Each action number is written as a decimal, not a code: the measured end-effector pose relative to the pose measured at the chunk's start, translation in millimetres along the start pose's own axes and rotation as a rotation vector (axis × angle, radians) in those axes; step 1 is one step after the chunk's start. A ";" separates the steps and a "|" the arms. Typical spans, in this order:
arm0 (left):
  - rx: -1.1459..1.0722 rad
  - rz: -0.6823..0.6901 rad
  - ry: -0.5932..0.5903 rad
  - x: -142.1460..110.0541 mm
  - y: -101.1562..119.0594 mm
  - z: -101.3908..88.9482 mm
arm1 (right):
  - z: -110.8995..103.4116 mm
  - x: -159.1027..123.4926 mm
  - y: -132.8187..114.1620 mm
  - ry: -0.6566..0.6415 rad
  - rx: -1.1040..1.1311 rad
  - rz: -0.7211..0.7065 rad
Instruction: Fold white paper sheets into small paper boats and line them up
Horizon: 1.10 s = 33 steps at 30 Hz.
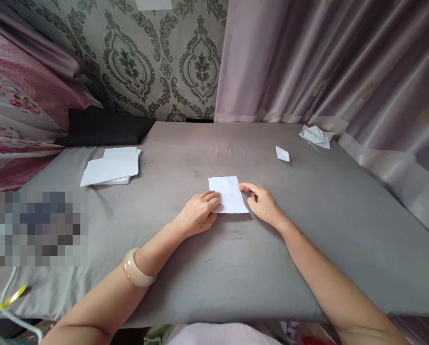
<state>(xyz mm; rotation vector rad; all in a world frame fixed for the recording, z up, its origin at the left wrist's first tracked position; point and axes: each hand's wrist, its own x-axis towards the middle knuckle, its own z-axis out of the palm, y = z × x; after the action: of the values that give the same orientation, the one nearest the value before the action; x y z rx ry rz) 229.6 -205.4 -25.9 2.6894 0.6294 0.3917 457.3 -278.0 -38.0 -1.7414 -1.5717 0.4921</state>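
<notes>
A small white sheet of paper lies on the grey cloth in front of me, its lower right corner slightly lifted. My left hand holds its left edge down, fingers together on top of the paper and thumb close to the lower edge. At the right edge, the index finger of my right hand is stretched out and touches the paper or is just beside it. The other right fingers are curled loosely, with the thumb apart from the index finger, and nothing shows between them.
To the left lies a stack of white paper, with black cloth behind it. A small folded paper and a crumpled white pile with a thin greenish stick are at the right. A yellow strip and white cable lie front left.
</notes>
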 end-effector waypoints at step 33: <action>-0.081 -0.003 0.106 2.3 -13.8 2.0 | -7.4 -5.7 -44.0 -0.097 0.663 0.540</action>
<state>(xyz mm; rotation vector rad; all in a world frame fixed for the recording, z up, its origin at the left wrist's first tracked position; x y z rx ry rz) 227.1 -193.3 -32.7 2.6040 0.6337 0.5505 431.3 -285.9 -2.1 -1.5914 -0.8177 1.2182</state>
